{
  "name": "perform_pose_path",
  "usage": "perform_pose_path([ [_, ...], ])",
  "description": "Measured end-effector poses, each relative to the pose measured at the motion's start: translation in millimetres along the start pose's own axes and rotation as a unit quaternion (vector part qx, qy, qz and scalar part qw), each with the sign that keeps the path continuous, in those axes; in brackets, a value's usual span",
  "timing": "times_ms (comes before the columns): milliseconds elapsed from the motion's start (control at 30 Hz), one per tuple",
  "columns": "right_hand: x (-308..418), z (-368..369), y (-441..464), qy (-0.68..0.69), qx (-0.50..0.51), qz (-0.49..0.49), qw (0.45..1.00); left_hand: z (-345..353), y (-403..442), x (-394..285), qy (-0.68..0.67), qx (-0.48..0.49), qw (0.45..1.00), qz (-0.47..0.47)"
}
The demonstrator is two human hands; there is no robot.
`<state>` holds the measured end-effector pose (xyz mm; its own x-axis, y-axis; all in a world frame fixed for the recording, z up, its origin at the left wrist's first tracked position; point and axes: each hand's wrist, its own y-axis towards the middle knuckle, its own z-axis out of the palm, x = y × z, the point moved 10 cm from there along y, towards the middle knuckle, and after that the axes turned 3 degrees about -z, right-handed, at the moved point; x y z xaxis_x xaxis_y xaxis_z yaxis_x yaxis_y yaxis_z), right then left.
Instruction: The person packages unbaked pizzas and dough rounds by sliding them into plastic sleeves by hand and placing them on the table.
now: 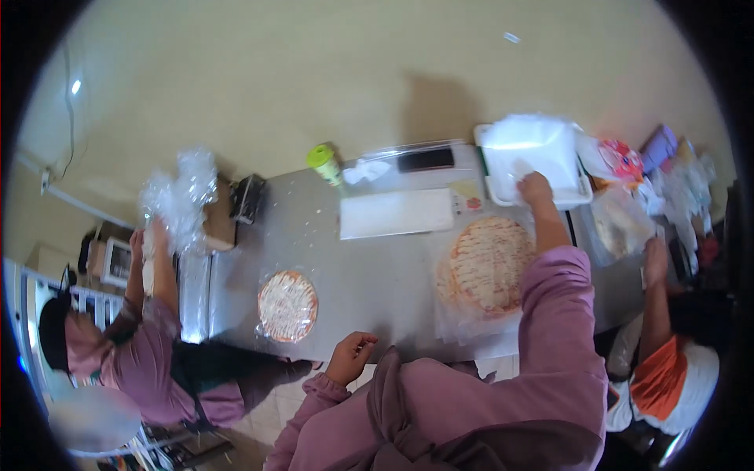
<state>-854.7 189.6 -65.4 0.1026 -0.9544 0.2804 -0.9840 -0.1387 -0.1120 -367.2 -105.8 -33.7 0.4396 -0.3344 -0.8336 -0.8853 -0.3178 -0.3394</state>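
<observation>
**Right hand in the white tray, topped rounds on both sides of the left**

The person's right hand reaches across the steel table to the white tray by the wall. Its fingers bend down over the near part of the tray, where bright white material lies; blur and glare hide the fingertips, so I cannot tell how far open they are or whether they have hold of anything.

The larger topped round lies on the nearer side of that hand, a little to its left, with the right forearm passing along its right edge. A second round shows from under its left side, and clear plastic sheets spread beneath them.

The left hand hangs at the table's front edge, fingers loosely curled and half open, with nothing visible in it. The smaller topped round lies to its left and farther in, near but apart; the larger one is well off to its right.

Between the rounds, toward the back, lies a flat white pack. Behind it are a dark rectangular object and a green-lidded cup.
</observation>
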Motion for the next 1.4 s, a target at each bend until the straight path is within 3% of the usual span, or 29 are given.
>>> perform_pose_path([
  [67,-17.0,11.2,16.8,-0.032,-0.008,-0.008,0.999,-1.0,-2.4,1.3,0.005,-0.001,1.0,0.022],
  [100,-7.8,-0.6,8.8,-0.065,-0.037,-0.044,0.996,-7.6,-4.5,3.0,-0.006,-0.028,0.999,0.016],
  [133,5.9,-6.9,5.6,-0.1,-0.07,-0.142,0.982,-5.1,-5.2,2.1,-0.001,-0.008,1.0,0.015],
  [233,57.5,-70.5,-45.2,-0.025,-0.126,-0.168,0.977,-9.3,-8.3,0.4,-0.025,0.0,1.0,0.003],
  [300,103.7,-99.8,-85.8,0.036,-0.107,-0.199,0.974,-11.8,-11.2,3.3,-0.049,0.002,0.999,-0.005],
  [433,201.8,-104.8,-192.6,0.114,0.037,-0.332,0.936,-18.8,-10.0,10.7,-0.188,0.022,0.981,0.031],
  [500,245.2,-92.0,-261.7,0.14,0.204,-0.369,0.896,-26.6,-10.2,7.9,-0.246,0.034,0.968,0.042],
  [567,285.3,-86.5,-338.4,0.143,0.314,-0.459,0.819,-49.2,-18.0,7.6,-0.329,-0.006,0.942,0.065],
  [633,317.0,-92.0,-414.7,0.135,0.448,-0.535,0.704,-60.9,-20.1,25.4,-0.318,-0.016,0.942,0.11],
  [667,321.7,-89.2,-424.1,0.13,0.446,-0.532,0.708,-74.1,-28.9,11.6,-0.301,-0.03,0.941,0.152],
  [733,322.1,-74.8,-468.4,0.174,0.602,-0.522,0.579,-85.9,-47.6,13.7,-0.31,-0.034,0.945,0.102],
  [767,326.6,-72.7,-473.6,0.19,0.602,-0.551,0.546,-79.7,-58.3,-4.4,-0.312,0.083,0.929,0.18],
  [800,326.7,-67.8,-475.1,0.185,0.604,-0.549,0.548,-71.9,-79.1,-19.9,-0.306,0.197,0.896,0.255],
  [833,332.0,-67.7,-467.0,0.26,0.61,-0.488,0.568,-75.7,-90.7,-18.2,-0.311,0.195,0.894,0.257],
  [900,338.4,-68.9,-453.2,0.358,0.617,-0.36,0.601,-82.3,-99.5,7.2,-0.342,0.139,0.919,0.141],
  [933,337.4,-65.1,-452.8,0.353,0.621,-0.361,0.6,-85.3,-107.0,8.0,-0.347,0.134,0.918,0.141],
  [1033,338.0,-44.2,-429.5,0.422,0.594,-0.308,0.612,-105.5,-118.4,26.6,-0.479,0.077,0.869,0.096],
  [1100,333.0,-27.2,-400.1,0.39,0.452,-0.279,0.752,-126.8,-130.9,36.7,-0.451,0.008,0.887,0.101],
  [1133,338.2,-11.8,-406.6,0.386,0.461,-0.289,0.745,-143.2,-140.5,39.4,-0.418,-0.052,0.901,0.106],
  [1200,346.9,-19.2,-391.9,0.378,0.23,-0.359,0.821,-160.7,-157.5,50.3,-0.419,-0.112,0.897,0.079],
  [1233,362.2,-18.0,-406.8,0.379,0.24,-0.37,0.813,-173.1,-167.6,54.9,-0.361,-0.155,0.915,0.085],
  [1300,395.8,-54.6,-455.3,0.327,0.089,-0.492,0.802,-191.9,-187.0,65.6,-0.269,-0.235,0.932,0.067],
  [1333,409.6,-54.3,-471.1,0.33,0.096,-0.5,0.795,-197.4,-195.0,71.0,-0.267,-0.247,0.929,0.063],
  [1400,446.1,-69.2,-537.9,0.316,0.085,-0.675,0.661,-211.8,-213.2,80.6,-0.147,-0.302,0.942,0.027],
])
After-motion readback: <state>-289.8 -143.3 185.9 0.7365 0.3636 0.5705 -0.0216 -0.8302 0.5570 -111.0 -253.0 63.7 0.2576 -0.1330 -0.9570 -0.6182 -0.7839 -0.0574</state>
